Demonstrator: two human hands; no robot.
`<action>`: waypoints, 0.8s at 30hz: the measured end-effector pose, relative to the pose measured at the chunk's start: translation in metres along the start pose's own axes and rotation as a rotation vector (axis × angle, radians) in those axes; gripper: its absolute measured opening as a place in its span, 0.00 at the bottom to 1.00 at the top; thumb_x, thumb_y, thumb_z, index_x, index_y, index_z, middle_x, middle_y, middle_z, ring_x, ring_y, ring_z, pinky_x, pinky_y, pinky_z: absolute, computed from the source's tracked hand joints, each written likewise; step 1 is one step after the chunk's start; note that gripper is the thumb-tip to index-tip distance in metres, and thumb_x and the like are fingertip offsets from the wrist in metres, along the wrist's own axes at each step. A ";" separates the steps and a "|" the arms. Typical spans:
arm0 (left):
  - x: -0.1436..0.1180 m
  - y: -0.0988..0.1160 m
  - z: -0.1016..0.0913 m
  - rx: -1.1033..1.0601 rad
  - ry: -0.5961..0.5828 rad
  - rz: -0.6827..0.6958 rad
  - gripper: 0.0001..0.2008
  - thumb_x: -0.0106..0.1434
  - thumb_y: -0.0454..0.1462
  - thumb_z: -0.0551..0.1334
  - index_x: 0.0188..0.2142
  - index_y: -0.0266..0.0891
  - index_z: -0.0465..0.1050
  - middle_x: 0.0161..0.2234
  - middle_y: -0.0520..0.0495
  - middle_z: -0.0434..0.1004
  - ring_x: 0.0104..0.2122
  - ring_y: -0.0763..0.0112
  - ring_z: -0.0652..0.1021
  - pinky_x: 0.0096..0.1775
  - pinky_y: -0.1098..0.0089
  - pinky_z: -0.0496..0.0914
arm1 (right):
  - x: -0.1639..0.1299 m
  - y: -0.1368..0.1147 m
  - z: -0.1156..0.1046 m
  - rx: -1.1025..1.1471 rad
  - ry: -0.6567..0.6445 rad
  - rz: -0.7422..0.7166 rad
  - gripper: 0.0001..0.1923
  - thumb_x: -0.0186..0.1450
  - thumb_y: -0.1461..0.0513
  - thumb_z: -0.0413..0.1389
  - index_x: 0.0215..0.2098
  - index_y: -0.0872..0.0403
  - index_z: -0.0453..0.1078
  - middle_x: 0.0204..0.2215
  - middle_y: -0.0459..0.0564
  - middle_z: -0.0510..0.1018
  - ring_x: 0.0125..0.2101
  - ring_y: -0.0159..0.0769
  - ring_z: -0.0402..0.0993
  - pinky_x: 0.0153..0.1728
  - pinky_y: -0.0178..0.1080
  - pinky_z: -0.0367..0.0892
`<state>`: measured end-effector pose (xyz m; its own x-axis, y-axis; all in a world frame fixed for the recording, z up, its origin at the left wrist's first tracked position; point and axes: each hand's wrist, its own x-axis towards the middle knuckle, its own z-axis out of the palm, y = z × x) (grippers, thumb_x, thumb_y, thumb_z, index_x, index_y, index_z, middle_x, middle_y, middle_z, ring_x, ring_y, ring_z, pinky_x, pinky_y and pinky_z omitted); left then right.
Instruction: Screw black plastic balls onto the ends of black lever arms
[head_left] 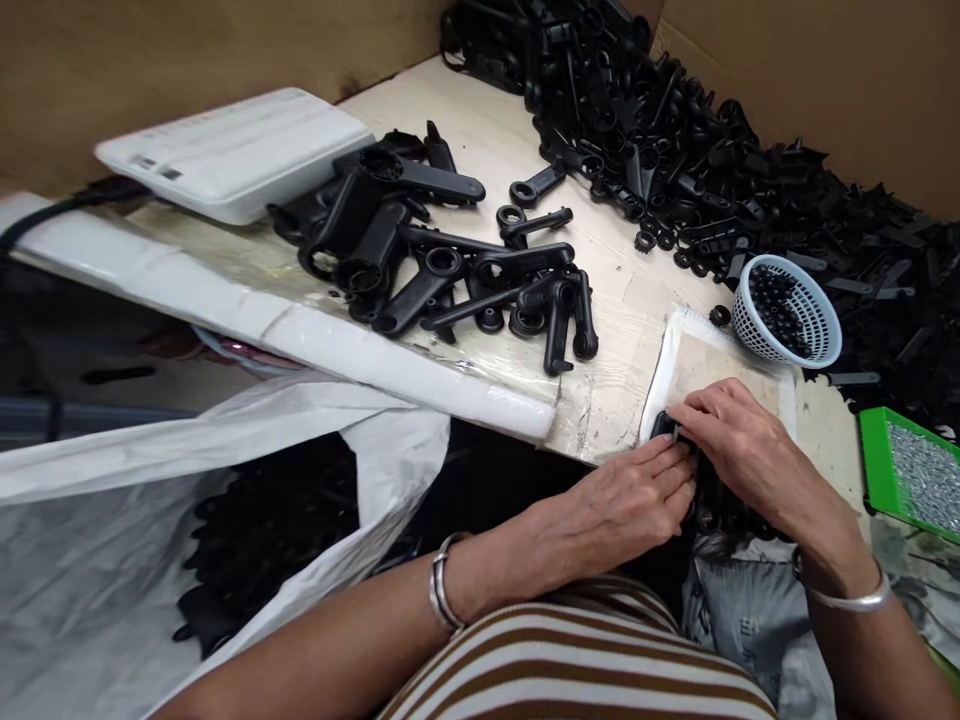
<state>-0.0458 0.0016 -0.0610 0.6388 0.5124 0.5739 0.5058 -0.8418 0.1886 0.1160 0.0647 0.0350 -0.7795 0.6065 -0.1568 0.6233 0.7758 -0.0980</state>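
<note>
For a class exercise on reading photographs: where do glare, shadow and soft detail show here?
Head view: glare on the bangles and the white strip; head view: deep shadow inside the sack, where black parts merge; head view: the pile looks soft towards the right edge, the left hand clearer.

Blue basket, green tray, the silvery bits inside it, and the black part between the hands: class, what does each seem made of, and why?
Blue basket: probably smooth moulded plastic; even lattice of holes.
Green tray: likely smooth plastic; uniform bright colour.
Silvery bits: probably shiny metal; bright glints.
Black part: perhaps plastic, smooth and dark, but mostly hidden.
</note>
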 end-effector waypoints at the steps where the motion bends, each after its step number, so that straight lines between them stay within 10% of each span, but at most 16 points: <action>1: 0.000 0.000 0.000 0.000 0.001 0.000 0.16 0.68 0.36 0.59 0.51 0.25 0.71 0.52 0.33 0.76 0.56 0.57 0.74 0.61 0.60 0.63 | 0.000 -0.002 0.000 -0.003 -0.015 0.000 0.13 0.67 0.71 0.48 0.46 0.53 0.68 0.39 0.54 0.73 0.40 0.42 0.64 0.39 0.43 0.66; 24: 0.001 -0.003 -0.008 -0.140 -0.040 -0.014 0.22 0.63 0.38 0.66 0.52 0.26 0.69 0.54 0.32 0.74 0.57 0.55 0.73 0.61 0.60 0.65 | 0.009 -0.012 0.000 -0.078 -0.074 -0.001 0.10 0.66 0.73 0.48 0.36 0.55 0.66 0.36 0.53 0.72 0.39 0.40 0.64 0.38 0.40 0.65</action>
<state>-0.0512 0.0035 -0.0545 0.6565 0.5280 0.5387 0.4306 -0.8487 0.3072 0.1018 0.0609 0.0349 -0.7715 0.5937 -0.2288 0.6137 0.7892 -0.0216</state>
